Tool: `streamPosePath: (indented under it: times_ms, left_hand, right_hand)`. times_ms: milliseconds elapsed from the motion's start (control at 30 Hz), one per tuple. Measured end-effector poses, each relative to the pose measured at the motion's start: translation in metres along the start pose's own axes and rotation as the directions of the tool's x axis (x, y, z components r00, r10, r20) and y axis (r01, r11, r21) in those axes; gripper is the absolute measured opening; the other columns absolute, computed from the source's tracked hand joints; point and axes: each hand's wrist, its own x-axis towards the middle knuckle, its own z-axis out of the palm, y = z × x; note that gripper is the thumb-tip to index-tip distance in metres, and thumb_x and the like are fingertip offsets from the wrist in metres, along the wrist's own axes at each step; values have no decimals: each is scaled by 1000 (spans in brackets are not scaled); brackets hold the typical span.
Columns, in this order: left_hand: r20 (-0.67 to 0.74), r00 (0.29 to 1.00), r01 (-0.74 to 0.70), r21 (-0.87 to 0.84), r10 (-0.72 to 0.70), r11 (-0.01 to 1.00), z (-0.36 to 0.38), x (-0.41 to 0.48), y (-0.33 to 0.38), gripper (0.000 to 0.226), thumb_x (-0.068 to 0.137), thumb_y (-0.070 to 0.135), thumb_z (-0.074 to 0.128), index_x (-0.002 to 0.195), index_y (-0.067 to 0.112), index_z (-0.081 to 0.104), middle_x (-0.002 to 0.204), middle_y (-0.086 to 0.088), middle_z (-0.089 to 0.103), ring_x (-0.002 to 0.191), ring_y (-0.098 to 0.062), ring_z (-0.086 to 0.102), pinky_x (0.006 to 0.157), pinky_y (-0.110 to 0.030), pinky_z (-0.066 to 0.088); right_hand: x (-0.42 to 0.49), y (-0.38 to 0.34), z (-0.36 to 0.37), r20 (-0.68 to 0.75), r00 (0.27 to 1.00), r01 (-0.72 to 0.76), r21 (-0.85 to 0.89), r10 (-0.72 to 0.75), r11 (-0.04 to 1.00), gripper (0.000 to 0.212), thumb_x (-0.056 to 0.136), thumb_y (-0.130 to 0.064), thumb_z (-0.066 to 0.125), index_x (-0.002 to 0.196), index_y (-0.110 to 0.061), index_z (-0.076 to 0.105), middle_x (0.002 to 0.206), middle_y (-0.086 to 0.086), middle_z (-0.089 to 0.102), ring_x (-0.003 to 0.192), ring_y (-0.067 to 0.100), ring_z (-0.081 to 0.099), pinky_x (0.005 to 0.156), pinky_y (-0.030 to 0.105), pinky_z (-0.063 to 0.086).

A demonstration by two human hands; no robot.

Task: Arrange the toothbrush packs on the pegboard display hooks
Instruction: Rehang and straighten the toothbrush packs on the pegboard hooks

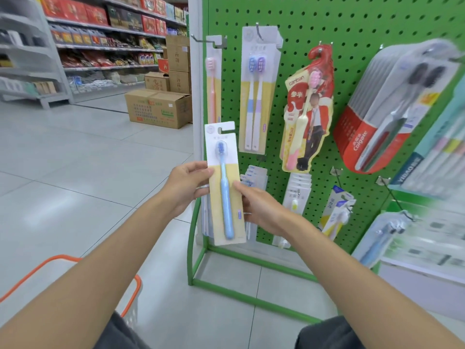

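Both hands, left hand (187, 183) and right hand (256, 205), pinch the blue toothbrush pack (224, 182) mid-frame; best keep it upright, steering its notch onto the hook (201, 39) above.

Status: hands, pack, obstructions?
Left hand, right hand both pinching blue toothbrush pack by its edges. Pack upright, not yet hooked. Pink pack occupies hook above.

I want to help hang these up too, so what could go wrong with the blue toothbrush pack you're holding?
The left hand and right hand only pinch the blue toothbrush pack by its edges, so it might slip and drop to the floor. Its hanging tab has a small slot, so it could miss the hook. Lifting it there might also bump the pink toothbrush pack already hanging.
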Motion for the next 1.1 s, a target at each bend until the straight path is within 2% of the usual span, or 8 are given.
streamPosePath:
  times_ms: [233, 367, 533, 667, 733, 800, 1000, 1100]
  left_hand:
    - [-92, 996, -27, -71, 20, 997, 5, 2, -3, 10, 95, 5, 60, 105, 7, 62, 94, -4, 71, 69, -8, 71, 82, -32, 59]
    - [-129, 991, -24, -12, 22, 1000, 7, 4, -3, 21, 95, 9, 62, 116, 10, 60, 93, -5, 75, 71, -14, 73, 102, -55, 44]
    - [-108, 990, -94, -20, 91, 995, 15, -3, 0, 43, 96, 36, 60, 134, 25, 42, 102, -2, 71, 90, -17, 71, 84, -37, 58]
    - [-62, 986, -149, 60, 153, 987, 14, -3, -3, 63, 85, 40, 71, 138, 24, 39, 110, -4, 67, 97, -17, 70, 82, -35, 59]
    - [-65, 985, -154, 104, 161, 983, 11, -1, -3, 63, 83, 35, 76, 135, 22, 42, 118, -8, 63, 104, -20, 67, 84, -37, 59]
    - [-78, 984, -148, 128, 159, 981, 9, -1, -2, 48, 87, 27, 73, 127, 17, 49, 118, -10, 62, 105, -22, 65, 89, -41, 58]
    - [-88, 988, -121, 47, 125, 991, 2, 2, 3, 23, 96, 6, 50, 114, 9, 62, 105, -12, 66, 91, -23, 64, 88, -45, 55]
    - [-80, 987, -143, -10, 142, 990, 0, -1, 7, 24, 99, 1, 47, 111, 11, 66, 107, -11, 72, 93, -26, 68, 86, -40, 55]
  right_hand:
    - [-11, 23, -2, 145, 989, -22, -143, 42, 990, 21, 97, -18, 59, 114, -7, 63, 96, 1, 70, 67, 1, 66, 57, 13, 49]
    - [-13, 26, -5, 158, 987, 12, -133, 9, 991, 22, 88, -6, 70, 108, -11, 65, 94, -1, 72, 70, 1, 67, 58, 13, 49]
    - [-14, 30, 3, 85, 983, 177, -230, -162, 957, 26, 83, -2, 73, 98, -21, 65, 74, -16, 70, 63, -3, 63, 60, 13, 46]
    - [-13, 36, 14, 87, 938, 326, -551, -335, 768, 55, 84, -12, 60, 129, -42, 50, 72, -19, 51, 60, 2, 43, 57, 17, 38]
    - [-13, 36, 18, 111, 932, 338, -612, -345, 715, 74, 88, -12, 53, 147, -48, 27, 104, -17, 58, 75, 4, 52, 67, 19, 47]
    - [-12, 36, 19, 119, 939, 329, -585, -323, 741, 77, 92, -12, 49, 152, -47, 16, 136, -9, 49, 102, 14, 58, 88, 30, 52]
    - [-2, 33, 24, 120, 986, 156, -376, -119, 913, 116, 71, -47, 83, 154, -41, 3, 131, -5, 53, 104, 8, 62, 94, 26, 48]
    - [7, 32, 27, 114, 988, 134, -255, -108, 958, 112, 69, -34, 87, 154, -35, 14, 119, 4, 67, 99, 16, 67, 86, 31, 54]
